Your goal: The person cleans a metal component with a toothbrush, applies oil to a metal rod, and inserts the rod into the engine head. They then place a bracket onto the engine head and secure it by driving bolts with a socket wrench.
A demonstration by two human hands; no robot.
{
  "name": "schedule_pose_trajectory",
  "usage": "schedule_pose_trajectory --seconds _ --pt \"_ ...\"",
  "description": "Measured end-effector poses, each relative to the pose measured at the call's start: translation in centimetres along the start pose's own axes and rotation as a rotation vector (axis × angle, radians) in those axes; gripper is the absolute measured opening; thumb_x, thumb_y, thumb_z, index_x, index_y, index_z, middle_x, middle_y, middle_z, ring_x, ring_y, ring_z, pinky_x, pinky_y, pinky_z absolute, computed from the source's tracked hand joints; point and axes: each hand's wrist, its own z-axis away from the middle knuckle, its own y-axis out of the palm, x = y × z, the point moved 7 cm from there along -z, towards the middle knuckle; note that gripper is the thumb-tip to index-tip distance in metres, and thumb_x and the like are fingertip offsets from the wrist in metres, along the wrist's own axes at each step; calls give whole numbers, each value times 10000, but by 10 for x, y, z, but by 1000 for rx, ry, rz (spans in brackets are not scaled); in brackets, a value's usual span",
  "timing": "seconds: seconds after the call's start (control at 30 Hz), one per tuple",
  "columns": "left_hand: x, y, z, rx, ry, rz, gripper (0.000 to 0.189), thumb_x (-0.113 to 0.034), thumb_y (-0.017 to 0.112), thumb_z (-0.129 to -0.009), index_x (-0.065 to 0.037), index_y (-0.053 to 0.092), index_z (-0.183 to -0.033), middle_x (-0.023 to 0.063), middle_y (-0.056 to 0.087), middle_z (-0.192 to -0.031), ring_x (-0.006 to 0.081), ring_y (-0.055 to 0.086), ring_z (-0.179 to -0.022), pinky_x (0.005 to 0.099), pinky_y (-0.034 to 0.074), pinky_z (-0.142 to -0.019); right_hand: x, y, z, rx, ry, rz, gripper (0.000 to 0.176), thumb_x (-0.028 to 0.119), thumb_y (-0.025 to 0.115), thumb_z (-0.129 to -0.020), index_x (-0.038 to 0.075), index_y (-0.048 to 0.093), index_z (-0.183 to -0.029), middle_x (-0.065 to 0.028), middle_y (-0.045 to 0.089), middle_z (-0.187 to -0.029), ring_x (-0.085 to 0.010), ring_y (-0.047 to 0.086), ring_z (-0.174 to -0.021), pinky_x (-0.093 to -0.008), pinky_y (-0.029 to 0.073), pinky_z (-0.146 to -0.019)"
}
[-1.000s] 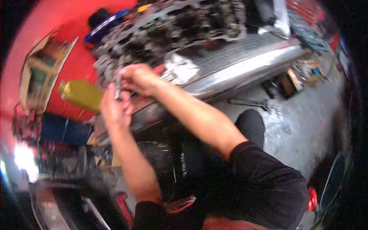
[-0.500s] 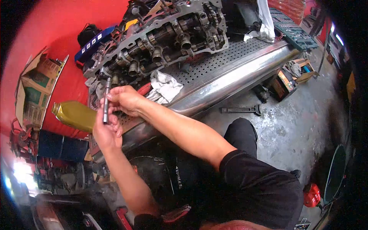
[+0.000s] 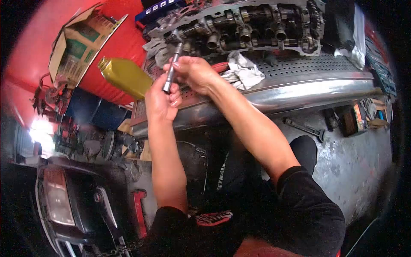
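— Whereabouts, the steel bar?

— Held up at a slight tilt, just in front of the near edge of the counter, upper tip close under the cylinder head. Impossible to say whether touching it.

— And the grip?

— Clenched at both ends. Wrapped low by the left hand, lower end poking out past the fingers. Pinched higher up by the right hand, thumb and fingertips round the shaft.

— Handling?

— Judging by the look: solid metal, stiff, weighty for something so slim, no give at all. Probably oily, so likely slick. Best taken round the plain middle of the shaft with a full wrap rather than fingertips alone.

— Room to move?

— Tight above: cams, caps and bolts packed across the head, plenty to snag on. Hemmed in to the left by a gold bottle lying tilted at the counter's end. White rag just beside the right hand, soft, no hazard. Hard rolled steel lip along the counter front, close behind the knuckles.

— Anywhere open?

— Toward the body and downward, over the floor. Wrench lying there, well apart. Car low on the left, also well apart.
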Motion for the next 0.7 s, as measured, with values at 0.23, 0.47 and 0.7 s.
schedule_pose_trajectory --seconds 0.23,0.47,0.7 --pt "-30 48 42 -389 1170 -1197 148 -104 638 -871 -6 576 -964 81 617 -738 237 585 -632 378 468 -602 1 4 -3 49 41 -85 197 228 640 -924 40 588 -954 -43 631 -839 -113 598 -722 -245 519 -655" --pt "-23 23 19 -328 747 -792 154 -159 634 -898 -29 568 -949 85 607 -685 170 545 -528 310 410 -447 5 0 -1 91 -1 -120 195 153 562 -958 -27 584 -1030 -137 650 -1071 -196 630 -824 -316 542 -772" --pt "-25 61 44 -506 1116 -1451 189 -174 666 -847 -26 576 -922 136 605 -709 231 584 -563 399 464 -512 2 5 -6 105 11 -140 234 213 601 -949 9 565 -1056 -38 597 -851 -143 602 -806 -287 529 -775"
